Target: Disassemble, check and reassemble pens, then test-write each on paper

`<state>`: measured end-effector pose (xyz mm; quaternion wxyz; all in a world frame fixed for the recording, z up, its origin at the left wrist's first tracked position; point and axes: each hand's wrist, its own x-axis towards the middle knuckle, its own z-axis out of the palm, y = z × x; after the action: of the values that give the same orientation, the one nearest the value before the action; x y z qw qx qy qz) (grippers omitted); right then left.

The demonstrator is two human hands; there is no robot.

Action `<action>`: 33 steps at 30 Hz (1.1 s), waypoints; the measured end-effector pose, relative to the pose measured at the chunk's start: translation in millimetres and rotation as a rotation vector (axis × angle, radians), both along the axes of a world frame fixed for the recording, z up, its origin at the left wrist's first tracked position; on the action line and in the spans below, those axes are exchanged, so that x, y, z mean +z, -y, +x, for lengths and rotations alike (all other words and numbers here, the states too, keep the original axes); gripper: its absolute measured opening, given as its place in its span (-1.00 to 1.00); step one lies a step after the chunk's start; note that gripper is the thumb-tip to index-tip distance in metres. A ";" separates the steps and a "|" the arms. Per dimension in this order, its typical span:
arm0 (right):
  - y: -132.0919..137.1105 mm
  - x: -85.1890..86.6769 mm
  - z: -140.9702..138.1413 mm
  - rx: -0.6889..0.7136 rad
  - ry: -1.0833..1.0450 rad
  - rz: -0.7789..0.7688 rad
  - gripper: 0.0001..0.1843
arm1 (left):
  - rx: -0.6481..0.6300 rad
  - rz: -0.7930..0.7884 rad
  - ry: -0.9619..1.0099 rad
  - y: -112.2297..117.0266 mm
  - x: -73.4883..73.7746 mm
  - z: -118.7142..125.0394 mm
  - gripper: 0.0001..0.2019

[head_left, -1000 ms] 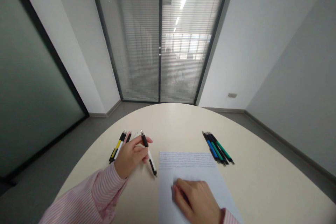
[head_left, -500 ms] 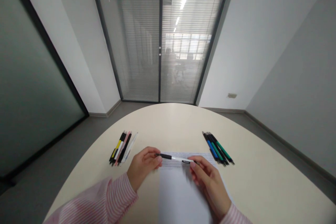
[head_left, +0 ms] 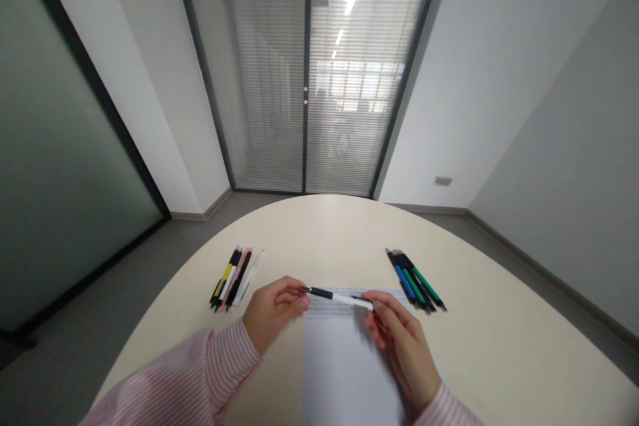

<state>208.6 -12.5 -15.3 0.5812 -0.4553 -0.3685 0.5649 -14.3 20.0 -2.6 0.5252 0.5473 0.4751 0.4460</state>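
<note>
A white pen (head_left: 344,298) with a black grip is stretched between my two hands above the paper. My left hand (head_left: 275,311) pinches its tip end, fingers closed. At the clip end, the thumb and fingers of my right hand (head_left: 402,333) are closed on the pen. Below lies a white sheet of paper (head_left: 349,373) with lines of writing across its top; my right hand covers part of its right side.
On the left of the round table (head_left: 319,233) lies a row of pens (head_left: 232,279) in yellow, white, pink and black. Several blue, green and black pens (head_left: 415,281) lie together on the right. A glass door with blinds (head_left: 269,113) stands beyond.
The pen has turned slightly about its length, its clip now at the upper side. Both hands still hold its ends, and the view has shifted a little.
</note>
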 end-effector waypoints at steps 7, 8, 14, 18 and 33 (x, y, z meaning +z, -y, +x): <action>1.8 7.6 -1.4 -0.023 -0.075 -0.046 -0.61 | -0.023 0.063 -0.082 4.4 3.0 -0.8 -0.81; 2.2 9.6 -1.5 -0.024 -0.107 -0.060 -0.61 | -0.034 0.057 -0.086 4.9 3.0 -0.9 -0.82; 2.2 16.6 -0.9 0.049 -0.205 -0.118 -0.65 | -0.083 0.042 -0.082 6.7 0.0 -1.1 -0.81; 0.6 11.2 -1.7 0.082 -0.169 -0.092 -0.63 | -0.095 0.044 -0.091 6.1 -3.3 -1.9 -0.80; 0.7 10.7 -0.5 0.061 -0.098 -0.094 -0.58 | -0.036 0.207 -0.246 10.4 4.0 1.0 -0.82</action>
<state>208.1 -13.2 -4.6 0.5590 -0.4423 -0.3263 0.6208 -13.3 9.6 1.3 0.4117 0.6574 0.4774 0.4128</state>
